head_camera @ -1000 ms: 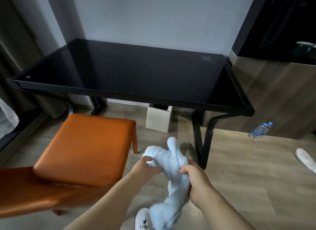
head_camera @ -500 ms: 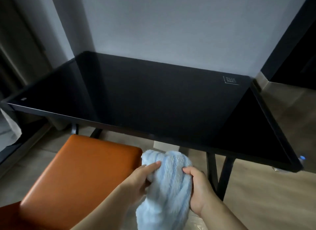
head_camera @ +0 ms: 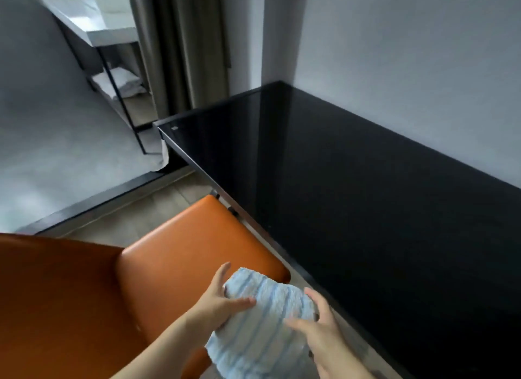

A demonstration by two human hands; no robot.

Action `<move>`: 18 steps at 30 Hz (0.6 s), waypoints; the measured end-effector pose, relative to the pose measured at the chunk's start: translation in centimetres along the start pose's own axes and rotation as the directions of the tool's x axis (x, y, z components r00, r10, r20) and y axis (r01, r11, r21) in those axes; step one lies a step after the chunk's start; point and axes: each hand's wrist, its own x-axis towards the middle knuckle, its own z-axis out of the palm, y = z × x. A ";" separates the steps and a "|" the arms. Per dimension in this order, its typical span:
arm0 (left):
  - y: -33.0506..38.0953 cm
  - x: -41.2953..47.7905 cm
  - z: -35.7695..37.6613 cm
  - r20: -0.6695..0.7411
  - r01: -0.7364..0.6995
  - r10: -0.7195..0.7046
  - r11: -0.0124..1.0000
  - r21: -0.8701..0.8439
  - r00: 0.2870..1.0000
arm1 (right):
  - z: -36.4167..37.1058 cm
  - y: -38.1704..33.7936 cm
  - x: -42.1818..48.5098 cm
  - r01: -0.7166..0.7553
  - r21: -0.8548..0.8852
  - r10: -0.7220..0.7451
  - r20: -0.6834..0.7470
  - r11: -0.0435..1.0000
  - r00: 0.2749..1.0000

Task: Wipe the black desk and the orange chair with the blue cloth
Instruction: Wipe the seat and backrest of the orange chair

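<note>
Grey surface (head_camera: 56, 153), soft and blurred, fills the far left, edged below by a dark base. Behind it stands a white shelf unit (head_camera: 112, 34) on thin black legs, with folded white towels (head_camera: 121, 82) on its lower level. A grey-brown curtain (head_camera: 183, 45) hangs beside the shelf unit, reaching down to the desk's far corner. Pale wooden floor (head_camera: 158, 209) shows between the grey surface and the chair.

An orange chair (head_camera: 183, 265) takes up the lower left, its backrest nearest the viewer and its smooth seat pushed partly under the desk's edge.

At bottom centre, two bare forearms reach forward. The left hand (head_camera: 220, 302) grips the blue cloth (head_camera: 267, 322), with its thumb laid across the front and its fingers behind the upper left edge. The cloth is fluffy, pale blue with darker stripes, bunched into a rounded bundle. It is held in the air over the seat's right front corner, just beside the desk's near edge and not touching the desk. The right hand (head_camera: 324, 336) holds the cloth's right side, fingers curled around its edge and thumb across the front.

The black desk (head_camera: 366, 209) fills the right half, its glossy top bare and reflective, set against a plain grey wall (head_camera: 394, 54).
</note>
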 end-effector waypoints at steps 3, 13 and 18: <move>-0.8 -0.8 -0.4 0.007 -0.036 0.035 0.936 0.349 0.999 | 0.6 0.1 1.0 0.086 -0.350 -0.012 0.208 0.933 0.978; -2.5 -5.1 -4.6 -0.464 0.162 0.074 0.879 0.448 0.883 | 4.8 -1.4 1.0 0.074 -0.332 0.037 0.316 0.940 0.948; -1.8 -7.0 -7.3 -0.419 0.020 -0.037 0.999 -0.046 0.907 | 9.2 -2.7 -0.2 -0.107 -0.027 0.108 0.439 0.994 0.892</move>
